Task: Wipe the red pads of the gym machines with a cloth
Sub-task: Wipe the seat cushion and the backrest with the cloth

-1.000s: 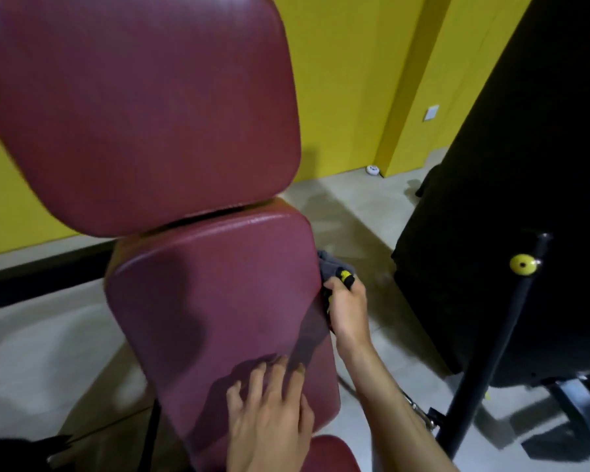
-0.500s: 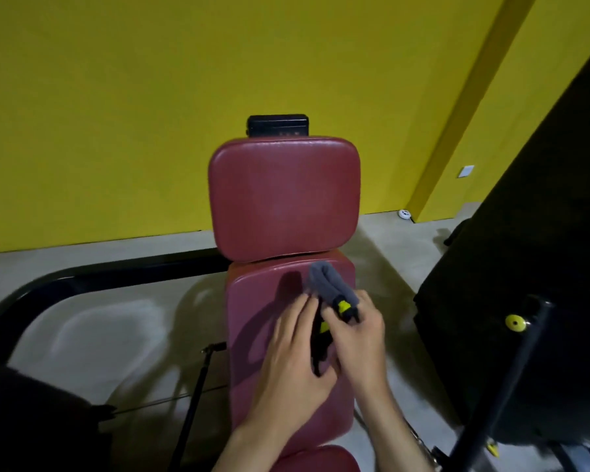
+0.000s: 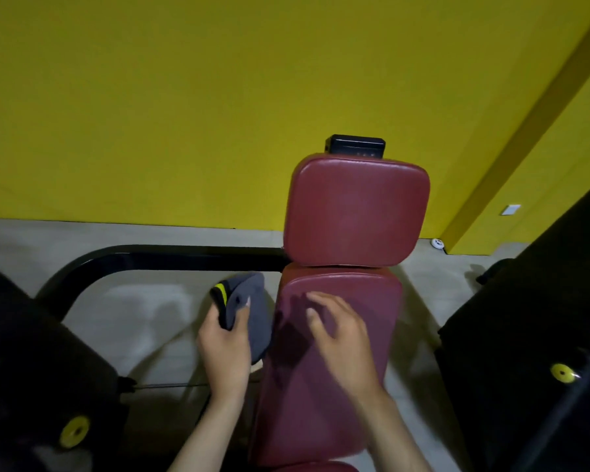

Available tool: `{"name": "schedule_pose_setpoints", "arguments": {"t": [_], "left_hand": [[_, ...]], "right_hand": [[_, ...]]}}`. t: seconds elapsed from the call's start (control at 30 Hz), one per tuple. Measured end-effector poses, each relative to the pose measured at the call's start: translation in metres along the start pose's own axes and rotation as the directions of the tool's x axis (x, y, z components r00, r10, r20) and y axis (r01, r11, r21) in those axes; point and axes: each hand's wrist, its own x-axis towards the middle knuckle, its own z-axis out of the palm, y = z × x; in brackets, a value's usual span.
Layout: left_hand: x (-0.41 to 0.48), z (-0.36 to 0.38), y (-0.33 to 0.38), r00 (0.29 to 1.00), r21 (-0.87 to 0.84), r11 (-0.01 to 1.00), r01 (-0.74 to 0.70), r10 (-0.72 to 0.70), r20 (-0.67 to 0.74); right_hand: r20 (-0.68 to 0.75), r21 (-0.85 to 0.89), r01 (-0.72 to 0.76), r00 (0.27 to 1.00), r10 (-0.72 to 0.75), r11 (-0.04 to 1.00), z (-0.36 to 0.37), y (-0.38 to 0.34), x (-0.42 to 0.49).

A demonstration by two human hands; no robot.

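Step in hand: we judge ourselves between strokes, since the cloth (image 3: 252, 311) is off the red surfaces.
Left hand (image 3: 223, 349): we grip the folded grey cloth, thumb on top, fingers curled beneath.
Right hand (image 3: 343, 338): our fingers are spread and relaxed above the lower pad (image 3: 334, 413), holding nothing. Blur keeps us from telling whether they touch it.
Cloth position: just beside the lower pad's left edge, over the floor.
Next move: we think the cloth must come back flat onto a pad face, pressed with an even sweep. The upper pad (image 3: 355, 212) looks the likely target.
Red pads: two in full, upper stacked above lower, plus a sliver of a third pad (image 3: 315, 467) at the bottom edge.
Cloths: one.
Hands: two.
Yellow knobs: two, a left knob (image 3: 74, 431) and a right knob (image 3: 562, 373).
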Motion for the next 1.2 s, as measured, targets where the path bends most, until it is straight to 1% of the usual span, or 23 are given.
{"name": "schedule_pose_setpoints", "arguments": {"t": [0.03,0.07,0.13,0.2,0.27,0.37,0.47,0.57,0.67,0.7,0.77,0.83,0.87,0.9,0.97,1.07,1.1,1.2], "left_hand": [[0.010,0.003,-0.002,1.000,0.019,1.000,-0.010,0.010,0.004],[0.021,0.009,-0.002,0.999,0.051,0.998,-0.036,0.036,0.013],[0.038,0.026,0.000,0.991,0.124,0.986,-0.114,0.104,0.080],[0.041,0.047,0.004,0.970,0.189,0.963,-0.191,0.156,0.186],[0.032,0.059,-0.001,0.955,0.209,0.955,-0.209,0.153,0.256],[0.025,0.058,-0.034,0.942,0.194,0.955,-0.226,0.163,0.294],[0.028,0.044,-0.063,0.955,0.214,0.968,-0.130,0.064,0.290],[0.020,0.028,-0.090,0.948,0.222,0.975,-0.024,-0.049,0.314],[0.017,0.029,-0.075,0.947,0.163,0.987,0.018,-0.069,0.314],[0.020,0.036,-0.062,0.953,0.130,0.992,-0.001,-0.039,0.301],[0.030,0.051,-0.036,0.946,0.107,0.986,-0.126,0.086,0.313],[0.038,0.056,-0.025,0.895,0.121,0.948,-0.295,0.230,0.382],[0.041,0.053,-0.028,0.872,0.130,0.929,-0.346,0.268,0.409],[0.044,0.050,-0.036,0.863,0.140,0.921,-0.364,0.277,0.423],[0.046,0.045,-0.058,0.884,0.173,0.926,-0.336,0.247,0.396],[0.035,0.041,-0.095,0.928,0.183,0.957,-0.224,0.152,0.339],[0.028,0.039,-0.112,0.932,0.182,0.963,-0.199,0.129,0.339],[0.003,0.017,-0.170,0.936,0.259,0.954,-0.148,0.050,0.349]], "right_hand": [[-0.060,-0.111,-0.011,0.998,0.004,0.994,-0.003,0.011,0.001],[-0.084,-0.195,-0.044,0.996,0.028,0.980,-0.005,0.019,0.001],[-0.052,-0.344,-0.071,0.997,0.057,0.936,-0.007,0.030,-0.001],[-0.024,-0.418,-0.030,0.999,0.022,0.908,-0.004,0.036,-0.003],[-0.009,-0.422,-0.046,0.999,0.047,0.906,-0.001,0.038,-0.003],[0.025,-0.463,-0.064,0.996,0.085,0.884,0.002,0.043,-0.005],[0.036,-0.457,-0.050,0.997,0.075,0.888,0.002,0.047,-0.007],[0.027,-0.455,-0.064,0.996,0.086,0.888,0.002,0.049,-0.007],[0.027,-0.451,-0.064,0.996,0.085,0.890,0.002,0.049,-0.008],[0.031,-0.455,-0.062,0.996,0.085,0.888,0.001,0.049,-0.008],[0.036,-0.461,-0.057,0.996,0.083,0.885,0.001,0.050,-0.008],[0.032,-0.466,-0.058,0.996,0.082,0.883,0.001,0.050,-0.008],[0.030,-0.468,-0.060,0.996,0.083,0.882,0.001,0.050,-0.008],[0.026,-0.471,-0.060,0.996,0.082,0.880,0.002,0.049,-0.009],[0.018,-0.478,-0.058,0.997,0.075,0.877,0.005,0.048,-0.013],[0.020,-0.487,-0.068,0.996,0.089,0.871,0.015,0.052,-0.027],[0.024,-0.485,-0.078,0.994,0.102,0.871,0.020,0.055,-0.034],[0.045,-0.498,-0.106,0.988,0.147,0.861,0.038,0.071,-0.056]]}}
